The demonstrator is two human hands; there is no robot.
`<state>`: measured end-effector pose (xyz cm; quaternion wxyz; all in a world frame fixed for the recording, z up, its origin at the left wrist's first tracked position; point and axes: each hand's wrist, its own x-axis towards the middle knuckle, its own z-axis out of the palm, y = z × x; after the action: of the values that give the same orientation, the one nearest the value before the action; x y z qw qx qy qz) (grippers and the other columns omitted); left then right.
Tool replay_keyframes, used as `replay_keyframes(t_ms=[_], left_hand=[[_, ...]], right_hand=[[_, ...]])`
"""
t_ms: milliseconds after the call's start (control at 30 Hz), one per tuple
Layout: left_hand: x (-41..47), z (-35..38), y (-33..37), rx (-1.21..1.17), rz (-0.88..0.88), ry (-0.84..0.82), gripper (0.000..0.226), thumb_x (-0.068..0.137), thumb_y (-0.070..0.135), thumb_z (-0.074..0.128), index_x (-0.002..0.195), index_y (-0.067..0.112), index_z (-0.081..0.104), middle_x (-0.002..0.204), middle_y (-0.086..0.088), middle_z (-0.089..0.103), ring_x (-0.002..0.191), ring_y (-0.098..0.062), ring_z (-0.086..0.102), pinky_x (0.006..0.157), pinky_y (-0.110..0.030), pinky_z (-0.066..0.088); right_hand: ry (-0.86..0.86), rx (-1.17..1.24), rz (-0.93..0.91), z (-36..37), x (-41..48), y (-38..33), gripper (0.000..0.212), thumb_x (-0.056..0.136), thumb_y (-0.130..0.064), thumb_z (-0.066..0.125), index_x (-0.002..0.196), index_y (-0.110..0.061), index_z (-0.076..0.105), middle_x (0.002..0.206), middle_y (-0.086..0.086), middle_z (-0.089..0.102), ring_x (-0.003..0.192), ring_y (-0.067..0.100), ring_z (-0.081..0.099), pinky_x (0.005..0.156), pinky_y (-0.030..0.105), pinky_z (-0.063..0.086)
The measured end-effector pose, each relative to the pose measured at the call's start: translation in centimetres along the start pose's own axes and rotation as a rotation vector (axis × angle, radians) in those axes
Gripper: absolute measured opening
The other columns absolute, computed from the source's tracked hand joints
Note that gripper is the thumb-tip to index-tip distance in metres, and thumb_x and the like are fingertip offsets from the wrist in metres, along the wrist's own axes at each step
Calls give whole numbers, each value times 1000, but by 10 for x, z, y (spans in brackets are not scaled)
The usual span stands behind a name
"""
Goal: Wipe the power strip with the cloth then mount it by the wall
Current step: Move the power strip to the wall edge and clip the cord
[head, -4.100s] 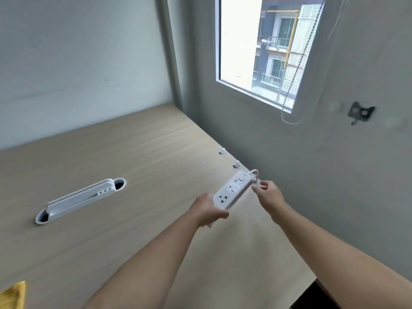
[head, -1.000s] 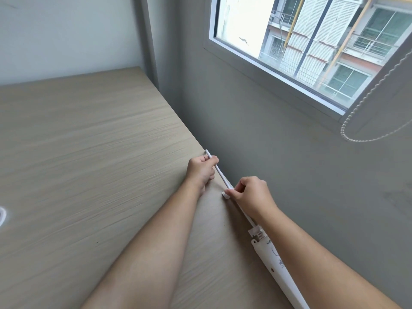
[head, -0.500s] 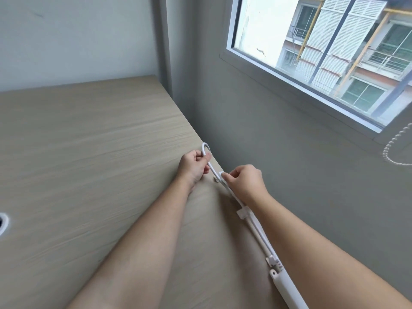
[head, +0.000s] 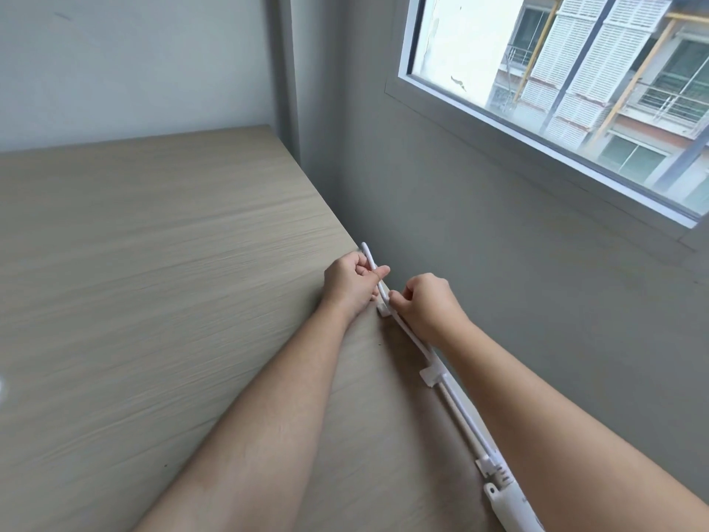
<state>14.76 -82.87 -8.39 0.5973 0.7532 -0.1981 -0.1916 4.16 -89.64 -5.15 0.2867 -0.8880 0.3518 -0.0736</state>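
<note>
By the wall [head: 460,224], left hand [head: 351,282] pinches the cord [head: 367,256] taut; right hand [head: 422,305], pinching too, apparently seats it in a clip [head: 383,309].

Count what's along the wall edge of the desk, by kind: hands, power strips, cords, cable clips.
hands: 2, left hand and right hand
power strip: 1
cord: 1
cable clips: 2
total: 6
</note>
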Motion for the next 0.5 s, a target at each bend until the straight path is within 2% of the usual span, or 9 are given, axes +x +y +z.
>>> replay_keyframes(t_ms=[100, 167, 233, 367, 433, 500], left_hand=[[5, 3, 3, 142, -21, 5, 22, 75, 21, 77, 73, 9, 58, 59, -2, 57, 53, -15, 52, 58, -23, 43], [6, 4, 6, 186, -58, -1, 27, 72, 21, 79, 63, 13, 55, 52, 0, 57, 42, -8, 52, 47, -17, 41], [5, 5, 10, 207, -99, 14, 28, 73, 19, 77, 60, 14, 53, 48, 1, 56, 27, -1, 46, 37, -14, 37], [0, 2, 13, 174, -136, -13, 15, 77, 12, 72, 69, 10, 60, 56, -3, 60, 27, 0, 47, 38, -13, 41], [-3, 1, 13, 112, -146, -72, 13, 77, 7, 72, 79, 7, 59, 59, -5, 61, 33, -3, 53, 45, -17, 49], [-4, 0, 14, 94, -134, -105, 17, 77, 3, 72, 83, 7, 57, 59, -4, 60, 40, -7, 57, 54, -23, 55]], right_hand=[[3, 71, 23, 0, 0, 5, 36, 83, -26, 60, 53, -12, 46, 53, 0, 48, 48, 15, 41, 43, 24, 28], [-1, 133, 49, -1, -2, 7, 33, 82, -30, 64, 56, -12, 56, 53, -1, 52, 49, 10, 44, 44, 23, 31], [-1, 137, 73, -2, -3, 5, 31, 82, -30, 64, 60, -9, 59, 55, 2, 54, 51, 14, 46, 45, 23, 33], [37, -22, 34, 0, -6, -9, 44, 86, -27, 52, 51, -10, 33, 49, 5, 36, 45, 21, 31, 41, 27, 23], [45, -26, 33, 1, -6, -9, 42, 85, -26, 51, 51, -10, 32, 48, 5, 35, 47, 24, 32, 41, 27, 23], [41, 14, 46, 1, -6, -6, 39, 86, -27, 51, 55, -6, 40, 53, 9, 44, 55, 28, 41, 44, 28, 27]])
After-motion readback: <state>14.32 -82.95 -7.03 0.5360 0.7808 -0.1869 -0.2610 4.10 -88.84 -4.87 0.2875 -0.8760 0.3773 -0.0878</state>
